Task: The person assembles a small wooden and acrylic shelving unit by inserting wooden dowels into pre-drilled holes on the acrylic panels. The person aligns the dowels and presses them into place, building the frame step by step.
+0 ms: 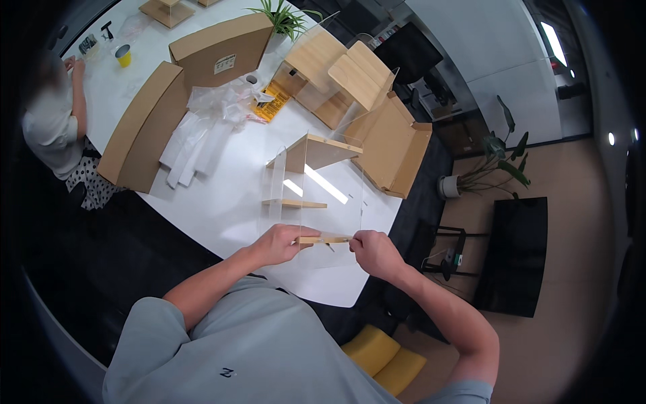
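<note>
Holding a thin wooden slat (324,238) level between both hands, I keep it at the near edge of the white desk (222,202), just in front of my chest. My left hand (279,244) pinches the slat's left end, fingers curled over it and pressed together. My right hand (374,252) pinches the right end in the same way, thumb and fingertips closed on the wood.

Directly behind the slat stands a clear acrylic shelf unit (313,178), upright on the desk, with two wooden shelves already seated in it, one high and one lower. The slat lies against the lower front edge of its clear panels.

Beyond the unit, an open cardboard box (393,151) sits to the right, and a second assembled unit with wooden shelves (340,71) lies further back. A long flattened cardboard carton (145,124) and loose white packing pieces (195,145) occupy the left part of the desk. Another person (54,128) sits at the far left edge.
</note>
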A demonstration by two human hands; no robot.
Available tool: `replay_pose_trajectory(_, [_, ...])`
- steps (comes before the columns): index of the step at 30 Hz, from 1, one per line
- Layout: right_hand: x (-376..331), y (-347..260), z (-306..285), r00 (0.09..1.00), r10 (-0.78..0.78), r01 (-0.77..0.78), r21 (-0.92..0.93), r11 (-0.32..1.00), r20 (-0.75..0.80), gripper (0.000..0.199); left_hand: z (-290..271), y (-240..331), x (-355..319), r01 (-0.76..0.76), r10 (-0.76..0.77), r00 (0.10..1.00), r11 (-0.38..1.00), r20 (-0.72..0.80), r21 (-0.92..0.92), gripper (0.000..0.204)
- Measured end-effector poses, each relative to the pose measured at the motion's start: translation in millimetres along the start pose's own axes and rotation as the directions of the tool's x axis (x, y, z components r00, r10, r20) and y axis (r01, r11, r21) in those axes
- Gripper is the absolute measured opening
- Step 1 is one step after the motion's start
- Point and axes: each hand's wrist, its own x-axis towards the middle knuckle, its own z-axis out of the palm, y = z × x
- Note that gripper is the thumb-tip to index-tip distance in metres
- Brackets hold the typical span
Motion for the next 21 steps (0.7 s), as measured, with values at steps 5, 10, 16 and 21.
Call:
replay_pose_trajectory(5, [-14.7,5.2,-8.8,0.961,-0.272,0.231,-0.384,0.894,-0.056,0.017,-0.4,-2.6,0.6,0.009,-0.009,1.000,1.000,0.016,0.010,0.040])
replay_pose_trajectory(10, [-10.1,6.5,-8.4,0.907,-0.420,0.367,-0.445,0.817,-0.024,0.011,-1.7,-1.1,1.0,0.024,-0.024,0.999,1.000,0.027,0.006,0.041])
replay_pose_trajectory(16, [-4.9,8.3,-13.4,0.880,-0.472,0.418,-0.552,0.722,0.050,0.009,-1.7,-2.3,0.9,0.023,-0.023,1.000,1.000,0.022,0.006,0.041])
replay_pose_trajectory(21, [-1.1,7.7,-13.5,0.780,-0.611,0.515,-0.691,0.506,0.134,0.010,-2.5,-2.4,-0.2,0.038,-0.039,0.999,0.999,0.022,0.013,0.041])
